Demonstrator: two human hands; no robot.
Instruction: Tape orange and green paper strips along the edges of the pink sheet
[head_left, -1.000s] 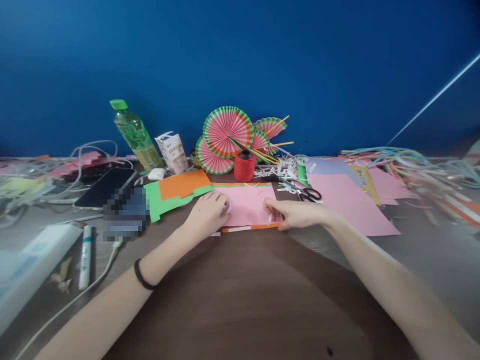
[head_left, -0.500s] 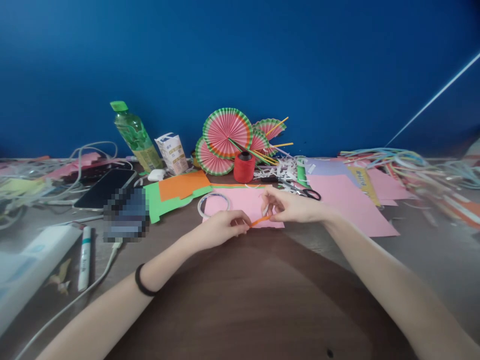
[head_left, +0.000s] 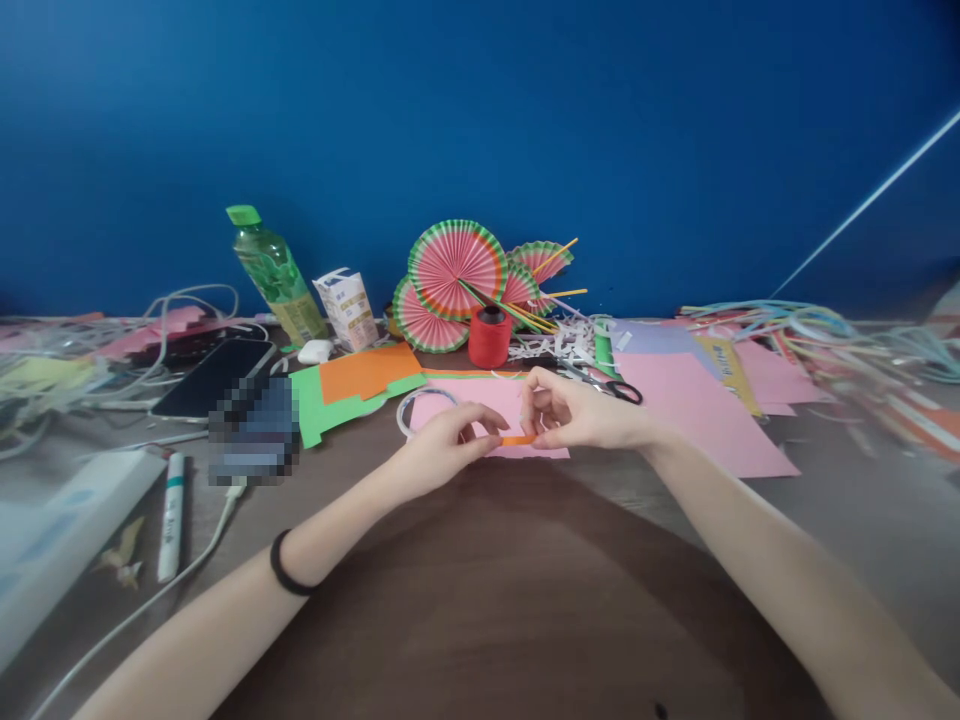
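A small orange paper strip (head_left: pixel 517 440) is stretched level between my two hands. Its left end is pinched by my left hand (head_left: pixel 457 440), closed on it with thumb and fingertips. The right end sits in the pinch of my right hand (head_left: pixel 566 412), whose other fingers curl inward. Beneath and behind the hands lies a sheet of pink paper (head_left: pixel 499 400). A roll of clear tape (head_left: pixel 406 410) rests on that sheet's left part, just beyond my left hand. Scissors with black handles (head_left: pixel 622 390) lie past my right hand.
At the back stand pink-and-green paper fans (head_left: pixel 457 268), a red thread spool (head_left: pixel 490 338), a green bottle (head_left: pixel 277 275) and a small carton (head_left: pixel 346 310). Orange and green paper (head_left: pixel 367 373), a phone (head_left: pixel 214 378) and a marker (head_left: pixel 172 520) lie left. Larger pink paper (head_left: pixel 697 415) lies right.
The orange strip has turned from slanted to level. My left hand has risen slightly, and both hands still pinch the strip.
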